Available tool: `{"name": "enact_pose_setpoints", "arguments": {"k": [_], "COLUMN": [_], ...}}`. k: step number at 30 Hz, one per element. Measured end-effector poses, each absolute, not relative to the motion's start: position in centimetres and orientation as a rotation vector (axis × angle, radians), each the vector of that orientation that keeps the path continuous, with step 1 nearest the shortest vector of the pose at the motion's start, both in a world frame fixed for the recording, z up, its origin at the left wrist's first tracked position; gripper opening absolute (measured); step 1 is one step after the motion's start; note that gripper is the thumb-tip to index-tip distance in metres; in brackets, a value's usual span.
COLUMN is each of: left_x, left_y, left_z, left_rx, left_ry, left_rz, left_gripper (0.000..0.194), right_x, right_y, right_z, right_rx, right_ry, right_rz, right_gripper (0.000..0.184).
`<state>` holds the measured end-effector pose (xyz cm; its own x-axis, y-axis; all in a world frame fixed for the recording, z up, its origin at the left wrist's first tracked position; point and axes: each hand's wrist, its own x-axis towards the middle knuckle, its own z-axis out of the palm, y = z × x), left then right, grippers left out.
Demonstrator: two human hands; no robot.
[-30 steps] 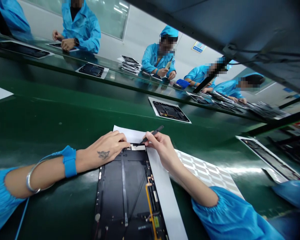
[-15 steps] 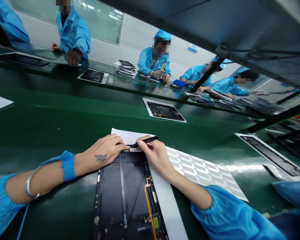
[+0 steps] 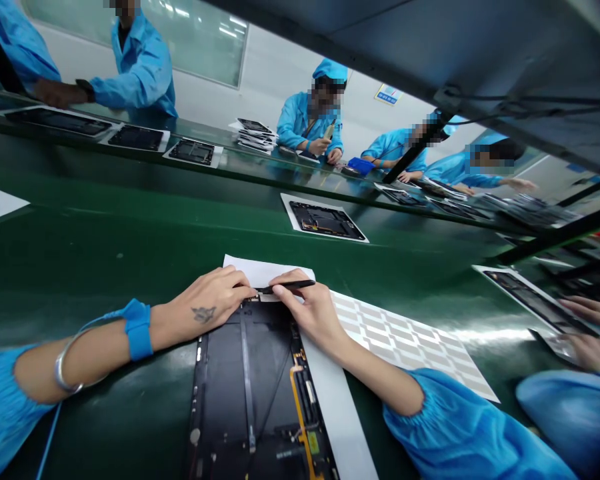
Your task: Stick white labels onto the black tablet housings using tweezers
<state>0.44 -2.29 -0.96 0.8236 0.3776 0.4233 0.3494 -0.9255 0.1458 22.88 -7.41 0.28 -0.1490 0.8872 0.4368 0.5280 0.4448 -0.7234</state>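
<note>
A black tablet housing (image 3: 230, 387) with an orange flex cable (image 3: 299, 413) lies lengthwise before me on a white sheet (image 3: 347, 413). My left hand (image 3: 213, 300) rests over its far edge, with thumb and fingertips closed on a spot there; whatever they pinch is too small to make out. Between the thumb and fingers of my right hand (image 3: 307, 310) are black tweezers (image 3: 297, 285), nearly level. Their tip points left, close to my left fingertips at that same edge. A white sheet with rows of grey stickers (image 3: 405, 337) lies to the right, partly behind my right wrist.
Another housing (image 3: 327, 220) lies on paper on the green bench (image 3: 130, 260) ahead. Co-workers in blue sit or stand across the line, beside stacked housings (image 3: 255, 135). A person's hands (image 3: 593, 333) reach in at right. A metal shelf (image 3: 405, 40) hangs overhead.
The tweezers have tilted flatter in my right hand; my left hand barely moves. The standing co-worker's arm has swung left, revealing another housing. A neighbour's hands have appeared at right.
</note>
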Motion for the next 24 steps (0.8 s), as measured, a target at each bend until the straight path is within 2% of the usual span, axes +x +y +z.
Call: {"name": "enact_pose_setpoints", "arguments": {"k": [17,24], "left_x": [0.3,0.2], "left_y": [-2.3,-2.3], "left_z": [-0.8,-0.8], "left_rx": [2.974,3.014], "left_ry": [0.597,0.629], "left_rz": [0.674,0.607], "left_gripper": [0.03,0.035], "right_x": [22.8,24.2], "right_y": [-7.6,-7.6], "right_z": [0.0,0.6], "right_rx": [-1.085,-1.225], "right_ry": [-1.946,-1.765], "right_rz": [0.354,0.624], "right_gripper": [0.026,0.034]}}
